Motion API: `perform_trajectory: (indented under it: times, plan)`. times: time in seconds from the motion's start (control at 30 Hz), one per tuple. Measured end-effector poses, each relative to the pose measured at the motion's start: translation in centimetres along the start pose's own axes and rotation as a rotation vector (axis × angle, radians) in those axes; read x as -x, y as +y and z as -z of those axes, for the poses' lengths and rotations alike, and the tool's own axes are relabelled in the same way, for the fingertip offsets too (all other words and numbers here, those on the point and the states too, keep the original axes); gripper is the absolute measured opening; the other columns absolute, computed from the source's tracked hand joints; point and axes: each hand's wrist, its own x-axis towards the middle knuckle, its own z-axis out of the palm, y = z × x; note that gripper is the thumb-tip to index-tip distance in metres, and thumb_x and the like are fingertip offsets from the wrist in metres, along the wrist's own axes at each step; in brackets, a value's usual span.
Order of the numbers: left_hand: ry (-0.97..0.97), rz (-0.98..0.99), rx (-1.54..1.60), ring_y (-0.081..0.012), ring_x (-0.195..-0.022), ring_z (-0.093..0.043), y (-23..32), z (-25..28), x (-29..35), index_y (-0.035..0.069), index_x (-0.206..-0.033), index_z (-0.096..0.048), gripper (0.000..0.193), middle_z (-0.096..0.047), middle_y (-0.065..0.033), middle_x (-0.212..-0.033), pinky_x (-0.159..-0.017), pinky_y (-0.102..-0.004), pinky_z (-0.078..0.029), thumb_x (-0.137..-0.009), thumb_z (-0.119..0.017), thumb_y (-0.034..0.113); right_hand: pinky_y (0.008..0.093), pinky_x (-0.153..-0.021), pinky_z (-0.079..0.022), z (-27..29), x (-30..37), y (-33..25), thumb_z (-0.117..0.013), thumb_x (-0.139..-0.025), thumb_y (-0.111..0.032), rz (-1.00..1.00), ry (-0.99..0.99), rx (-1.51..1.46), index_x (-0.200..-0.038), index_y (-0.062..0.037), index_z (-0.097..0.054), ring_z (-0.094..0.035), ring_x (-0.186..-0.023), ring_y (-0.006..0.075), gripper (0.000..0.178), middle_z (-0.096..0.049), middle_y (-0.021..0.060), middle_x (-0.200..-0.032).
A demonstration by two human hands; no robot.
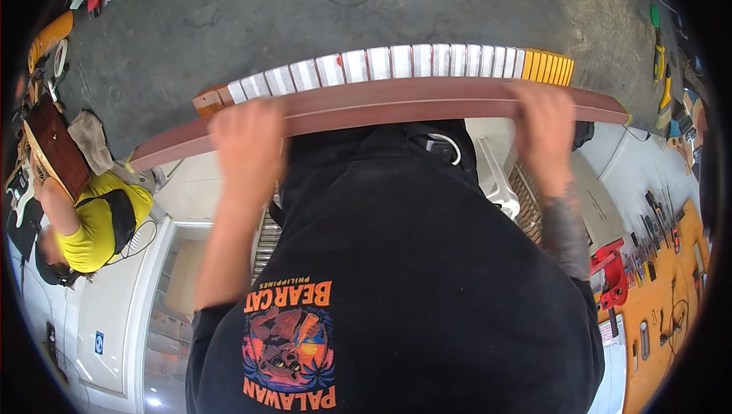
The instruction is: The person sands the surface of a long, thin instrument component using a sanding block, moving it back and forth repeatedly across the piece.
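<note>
A long reddish-brown bar (396, 97) with a pale line along its length stretches across in front of me, at the near edge of the dark workbench. My left hand (250, 136) is closed around it left of the middle, slightly smeared by motion. Towards its right end, my right hand (543, 120) grips it too, fingers over the far side. Just beyond the bar lies a row of white blocks (381, 63), ending in yellow blocks (547, 67) on the right. A brown wooden block (212, 100) sits at the row's left end.
The grey workbench top (427, 2) spreads out beyond the row. At left, a person in a yellow shirt (103, 227) has an arm by a dark brown glossy board (57, 147). A grey cloth (90, 142) lies nearby. Hand tools (656, 223) and a red clamp (610, 277) are at right.
</note>
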Motion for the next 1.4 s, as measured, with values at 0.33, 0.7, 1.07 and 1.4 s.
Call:
perform_trajectory:
  times: [0.33, 0.7, 1.07, 1.4]
  plan:
    - [0.072, 0.078, -0.059, -0.032, -0.101, -0.058, -9.7, 0.8, 3.7, 0.007, -0.122, -0.061, 0.037, -0.062, -0.0102, -0.106, -0.091, -0.0492, -0.043, -0.086, -0.061, 0.008, 0.0418, -0.086, -0.042, -3.4, -5.1, -9.5, -0.06, -0.087, -0.014, 0.069, 0.112, -0.153, -0.127, -0.0114, -0.065, -0.063, -0.098, 0.0229, 0.04, -0.068, 0.0033, -0.111]
    - [-0.066, -0.052, 0.08, -0.0291, -0.1, -0.06, 0.2, 1.3, -2.7, 0.007, -0.113, -0.063, 0.029, -0.061, -0.0092, -0.102, -0.091, -0.0451, -0.045, -0.085, -0.06, 0.012, 0.0429, -0.088, -0.045, 1.4, -1.3, 2.2, -0.065, -0.076, 0.001, 0.044, 0.005, -0.074, -0.121, -0.0087, -0.068, -0.063, -0.104, 0.0283, 0.046, -0.07, 0.0067, -0.113]
    - [-0.09, -0.133, 0.155, -0.0301, -0.094, -0.059, 3.1, 2.3, -5.8, 0.007, -0.105, -0.06, 0.024, -0.057, -0.01, -0.095, -0.083, -0.0428, -0.046, -0.082, -0.06, 0.012, 0.044, -0.09, -0.045, 2.7, -0.8, 6.4, -0.065, -0.075, 0.003, 0.039, -0.028, -0.004, -0.121, -0.0095, -0.067, -0.065, -0.106, 0.0286, 0.047, -0.071, 0.0069, -0.114]
    - [-0.171, 0.027, -0.026, -0.0383, -0.106, -0.058, -12.4, 2.9, 1.1, 0.0, -0.12, -0.06, 0.042, -0.062, -0.0167, -0.111, -0.096, -0.0494, -0.045, -0.078, -0.062, -0.001, 0.0411, -0.084, -0.044, -1.5, -7.8, -7.5, -0.063, -0.084, -0.013, 0.035, 0.012, -0.132, -0.123, -0.0122, -0.066, -0.062, -0.097, 0.0229, 0.039, -0.068, 0.0041, -0.112]
